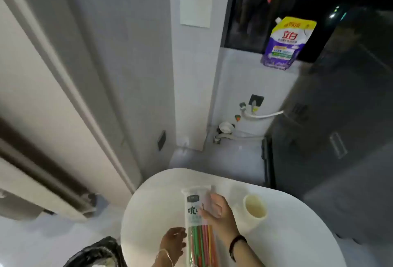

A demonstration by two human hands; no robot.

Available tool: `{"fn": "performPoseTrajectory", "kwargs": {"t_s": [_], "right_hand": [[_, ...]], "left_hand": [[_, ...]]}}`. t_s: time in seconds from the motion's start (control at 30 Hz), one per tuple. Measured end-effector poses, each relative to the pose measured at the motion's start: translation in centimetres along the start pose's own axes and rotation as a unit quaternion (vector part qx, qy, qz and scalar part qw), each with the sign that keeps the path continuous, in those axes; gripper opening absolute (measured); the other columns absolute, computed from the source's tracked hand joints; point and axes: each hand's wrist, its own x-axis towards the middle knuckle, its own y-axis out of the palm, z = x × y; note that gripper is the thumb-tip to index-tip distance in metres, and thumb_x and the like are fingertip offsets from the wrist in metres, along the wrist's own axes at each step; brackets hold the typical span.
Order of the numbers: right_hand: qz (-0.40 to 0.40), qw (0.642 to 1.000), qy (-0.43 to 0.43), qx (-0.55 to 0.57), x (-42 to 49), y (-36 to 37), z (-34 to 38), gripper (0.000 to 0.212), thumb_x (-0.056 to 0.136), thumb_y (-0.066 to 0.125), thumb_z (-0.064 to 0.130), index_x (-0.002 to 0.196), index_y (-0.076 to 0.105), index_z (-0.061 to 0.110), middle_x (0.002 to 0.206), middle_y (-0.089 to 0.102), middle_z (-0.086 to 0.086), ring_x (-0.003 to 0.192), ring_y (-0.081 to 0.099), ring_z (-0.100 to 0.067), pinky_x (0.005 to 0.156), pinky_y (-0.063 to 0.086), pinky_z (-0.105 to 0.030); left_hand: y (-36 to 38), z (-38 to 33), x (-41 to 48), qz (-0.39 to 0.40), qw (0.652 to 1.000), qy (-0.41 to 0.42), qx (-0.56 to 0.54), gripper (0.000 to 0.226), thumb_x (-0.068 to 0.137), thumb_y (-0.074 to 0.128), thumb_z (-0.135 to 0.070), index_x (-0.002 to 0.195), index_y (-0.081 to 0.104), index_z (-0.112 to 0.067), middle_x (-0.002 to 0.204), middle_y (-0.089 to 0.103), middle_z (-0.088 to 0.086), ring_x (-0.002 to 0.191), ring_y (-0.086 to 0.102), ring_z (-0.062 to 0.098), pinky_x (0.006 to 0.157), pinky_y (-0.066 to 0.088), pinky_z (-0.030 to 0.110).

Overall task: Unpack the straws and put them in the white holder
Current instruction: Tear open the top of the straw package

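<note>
A long clear plastic pack of coloured straws (196,220) is held upright over the white round table (153,209). My left hand (173,243) grips the pack's lower left side where the green, red and orange straws show. My right hand (217,209) holds the pack's upper right part, with the fingers curled on the clear film. The pack's top end looks sealed. The white holder (254,208), a pale open cup, stands on the table just right of my right hand, apart from it, and looks empty.
A black bin bag (95,254) sits by the table's lower left edge. A dark appliance (331,139) stands right of the table. A purple detergent pouch (285,43) rests on the window ledge. Hoses and a socket (253,109) line the far wall.
</note>
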Motion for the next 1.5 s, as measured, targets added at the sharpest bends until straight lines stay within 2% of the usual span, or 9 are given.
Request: {"fn": "performPoseTrajectory", "kwargs": {"t_s": [0.17,0.33,0.47,0.57,0.73,0.83,1.0,1.13,1.5], "right_hand": [[0.017,0.994,-0.065,-0.084,5.9,2.6,-9.6,0.053,0.078,0.073,0.026,0.125,0.048,0.024,0.131,0.047,0.009,0.129,0.042,-0.01,0.101,0.03,-0.014],[-0.016,0.947,-0.211,-0.241,11.0,3.7,-15.5,0.068,0.085,0.06,0.044,0.144,0.032,0.022,0.156,0.015,0.006,0.144,0.015,-0.009,0.118,0.017,-0.03],[-0.005,0.893,-0.266,-0.362,12.5,4.1,-17.5,0.075,0.083,0.034,0.069,0.143,-0.005,0.045,0.152,-0.019,0.02,0.14,-0.012,-0.001,0.119,-0.002,-0.032],[0.005,0.882,-0.261,-0.392,12.9,3.9,-17.6,0.079,0.076,0.025,0.079,0.142,-0.007,0.051,0.146,-0.029,0.022,0.135,-0.019,0.0,0.114,-0.011,-0.03],[0.025,0.896,-0.238,-0.373,12.6,3.9,-17.5,0.075,0.076,0.023,0.079,0.142,-0.002,0.054,0.15,-0.024,0.024,0.141,-0.013,-0.006,0.117,-0.003,-0.037],[0.041,0.916,-0.235,-0.324,11.5,4.0,-17.1,0.073,0.078,0.028,0.077,0.141,-0.002,0.056,0.154,-0.02,0.022,0.145,-0.009,-0.009,0.12,0.01,-0.044],[0.018,0.897,-0.289,-0.333,7.6,4.1,-15.4,0.073,0.076,0.028,0.076,0.136,-0.011,0.06,0.142,-0.036,0.027,0.143,-0.023,-0.01,0.12,0.003,-0.047],[-0.022,0.88,-0.352,-0.319,3.6,3.4,-13.0,0.068,0.08,0.03,0.073,0.13,-0.016,0.066,0.143,-0.037,0.028,0.137,-0.03,0.003,0.119,-0.006,-0.038],[0.045,0.91,-0.409,-0.053,-10.3,1.8,-6.9,0.062,0.08,0.038,0.063,0.139,0.02,0.055,0.153,0.015,0.028,0.14,0.007,0.011,0.115,0.012,-0.021]], "left_hand": [[2.0,2.2,8.3,-0.038,0.994,0.1,0.021,0.013,0.094,0.055,-0.01,0.103,0.062,-0.003,0.112,0.065,0.024,0.106,0.06,0.038,0.093,0.047,0.042],[2.4,3.5,15.2,-0.009,0.981,0.194,-0.007,0.026,0.096,0.053,-0.014,0.111,0.061,0.006,0.098,0.066,0.022,0.09,0.059,0.028,0.085,0.049,0.04],[2.3,2.9,17.6,0.011,0.97,0.243,0.015,0.028,0.097,0.053,-0.024,0.114,0.063,-0.004,0.11,0.069,0.021,0.104,0.065,0.038,0.094,0.05,0.053],[2.1,2.4,18.5,0.011,0.954,0.294,0.055,0.028,0.097,0.052,-0.03,0.106,0.068,-0.008,0.102,0.073,0.016,0.098,0.068,0.033,0.092,0.053,0.049],[2.0,2.0,18.8,0.039,0.948,0.301,0.091,0.039,0.099,0.046,-0.035,0.08,0.069,-0.009,0.076,0.074,0.004,0.071,0.068,0.021,0.063,0.057,0.027],[1.8,1.8,18.0,0.094,0.952,0.282,0.069,0.041,0.099,0.039,-0.043,0.088,0.071,-0.02,0.073,0.075,-0.005,0.055,0.067,0.01,0.044,0.048,0.015],[1.2,2.0,14.1,0.139,0.946,0.288,0.048,0.057,0.093,0.027,-0.066,0.097,0.071,-0.03,0.091,0.079,0.001,0.086,0.073,0.015,0.062,0.052,0.022],[0.6,1.8,9.0,0.171,0.922,0.348,0.006,0.057,0.086,0.029,-0.073,0.108,0.068,-0.037,0.094,0.078,-0.001,0.08,0.075,0.013,0.058,0.054,0.021],[-2.0,3.7,-6.2,0.234,0.846,0.479,0.027,0.058,0.093,0.021,-0.066,0.129,0.058,-0.038,0.121,0.07,-0.003,0.107,0.069,0.019,0.098,0.052,0.043]]}}
